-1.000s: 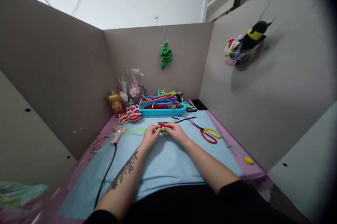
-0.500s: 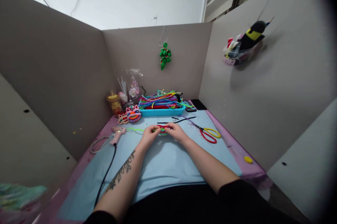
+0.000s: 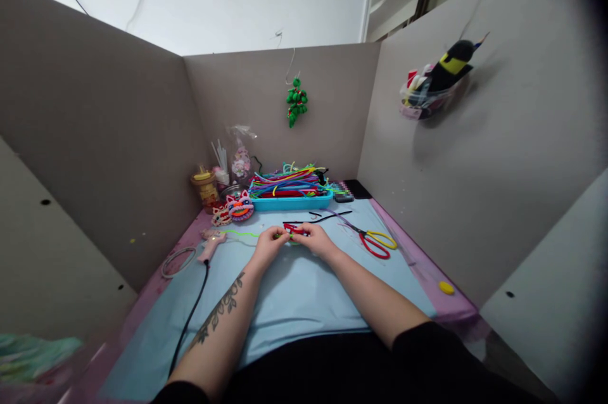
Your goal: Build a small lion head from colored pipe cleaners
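Note:
Both hands meet over the middle of the blue cloth, pinching a small red and green pipe-cleaner piece (image 3: 292, 228). My left hand (image 3: 270, 244) has thumb and fingers closed on its left side. From that side a bright green pipe cleaner (image 3: 242, 233) stretches left over the cloth. My right hand (image 3: 316, 241) grips the right side, fingertips close to the left ones. Red loops show above the fingertips; the fingers hide much of the piece. Just beyond the hands lie black pipe cleaners (image 3: 327, 217).
A pink glue gun (image 3: 215, 244) with a black cord lies left. Red-and-yellow-handled scissors (image 3: 375, 244) lie right. Behind are a blue tray (image 3: 292, 203) of pipe cleaners, pipe-cleaner animal heads (image 3: 240, 206) and a cup (image 3: 206, 189). Grey panels (image 3: 332, 106) surround the table; a yellow lid (image 3: 446, 288) sits right.
The red part between my fingertips is turned slightly and shows more of its loops. Both hands stay nearly in place, still pinching the piece.

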Demonstrator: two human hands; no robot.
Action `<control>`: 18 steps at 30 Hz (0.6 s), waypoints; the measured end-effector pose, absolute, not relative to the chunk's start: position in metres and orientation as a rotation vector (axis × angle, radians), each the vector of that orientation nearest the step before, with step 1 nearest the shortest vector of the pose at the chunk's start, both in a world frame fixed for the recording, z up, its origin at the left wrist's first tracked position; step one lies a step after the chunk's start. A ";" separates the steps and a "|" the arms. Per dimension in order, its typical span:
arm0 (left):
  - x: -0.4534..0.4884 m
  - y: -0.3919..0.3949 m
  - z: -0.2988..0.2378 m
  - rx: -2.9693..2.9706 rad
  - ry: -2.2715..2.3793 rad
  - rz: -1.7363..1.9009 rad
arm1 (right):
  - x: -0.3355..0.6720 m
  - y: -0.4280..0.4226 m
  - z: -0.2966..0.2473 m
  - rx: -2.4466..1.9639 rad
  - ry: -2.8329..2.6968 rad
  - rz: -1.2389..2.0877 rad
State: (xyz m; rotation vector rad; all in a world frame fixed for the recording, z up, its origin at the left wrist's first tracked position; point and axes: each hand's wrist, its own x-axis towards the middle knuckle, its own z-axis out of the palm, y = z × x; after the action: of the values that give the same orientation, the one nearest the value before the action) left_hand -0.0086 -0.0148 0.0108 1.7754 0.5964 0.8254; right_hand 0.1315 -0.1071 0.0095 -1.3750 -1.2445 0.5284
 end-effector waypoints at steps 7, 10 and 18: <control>-0.009 -0.013 0.010 1.745 0.580 0.788 | 0.133 -0.108 0.012 -1.380 -1.277 0.534; -0.010 -0.013 0.011 1.748 0.592 0.778 | 0.131 -0.109 0.013 -1.389 -1.230 0.545; -0.011 -0.014 0.014 1.792 0.564 0.763 | 0.133 -0.108 0.012 -1.182 -1.040 0.841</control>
State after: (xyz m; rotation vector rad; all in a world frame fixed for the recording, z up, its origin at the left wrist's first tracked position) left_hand -0.0108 -0.0138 0.0136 1.7916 0.5636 0.7630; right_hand 0.1332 -0.1083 0.0125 -1.1815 -1.0398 0.8414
